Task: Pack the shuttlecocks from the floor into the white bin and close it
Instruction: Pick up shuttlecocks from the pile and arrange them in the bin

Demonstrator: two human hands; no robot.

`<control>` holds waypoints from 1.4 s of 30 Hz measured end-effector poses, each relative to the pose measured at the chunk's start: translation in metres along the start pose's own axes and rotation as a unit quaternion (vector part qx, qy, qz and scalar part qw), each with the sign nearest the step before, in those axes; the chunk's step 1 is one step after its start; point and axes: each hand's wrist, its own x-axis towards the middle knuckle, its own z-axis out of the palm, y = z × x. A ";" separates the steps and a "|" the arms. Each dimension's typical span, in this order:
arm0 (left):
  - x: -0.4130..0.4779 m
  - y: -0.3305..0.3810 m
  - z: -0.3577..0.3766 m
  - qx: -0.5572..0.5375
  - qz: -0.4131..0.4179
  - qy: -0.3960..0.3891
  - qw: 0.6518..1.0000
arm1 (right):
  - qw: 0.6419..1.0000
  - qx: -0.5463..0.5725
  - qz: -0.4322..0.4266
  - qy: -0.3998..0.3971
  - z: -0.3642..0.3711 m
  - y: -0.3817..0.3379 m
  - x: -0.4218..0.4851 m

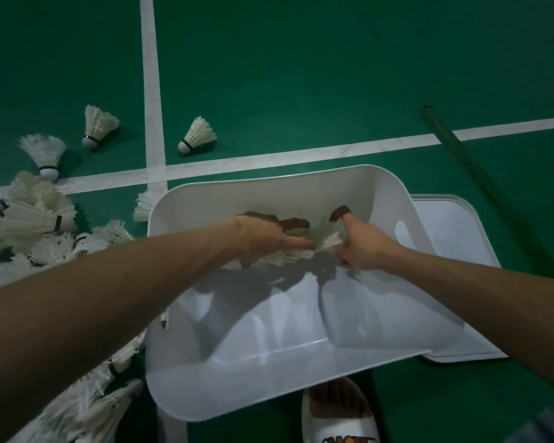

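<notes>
Hands meet low inside the white bin (269, 187), close to its far wall. I read this as setting a load down gently rather than dropping it (feathers crush easily). Left hand (266, 238) grips a bunch of shuttlecocks (301, 251), thumb laid across the feathers, fingers wrapped over the far side. Right hand (362, 247) pinches the same bunch from the other end, fingers curled, one fingertip lifted. Lid (454, 225) lies flat just right of the bin, off until packing ends. Big pile (39, 225) waits left of the bin, with strays (199, 135) beyond its far-left corner.
</notes>
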 end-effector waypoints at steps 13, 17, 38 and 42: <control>-0.020 0.006 -0.001 -0.011 -0.007 0.028 1.000 | 0.997 0.070 0.029 -0.005 0.020 -0.010 -0.001; -0.037 0.009 0.001 0.010 -0.017 0.075 0.997 | 0.999 0.018 0.037 0.008 0.016 -0.010 -0.005; -0.045 0.018 -0.008 0.013 -0.050 -0.018 0.999 | 0.992 -0.101 -0.025 0.068 0.024 -0.022 -0.005; -0.046 0.020 -0.008 0.025 -0.048 0.006 0.999 | 0.990 -0.109 -0.081 0.045 0.025 -0.019 -0.004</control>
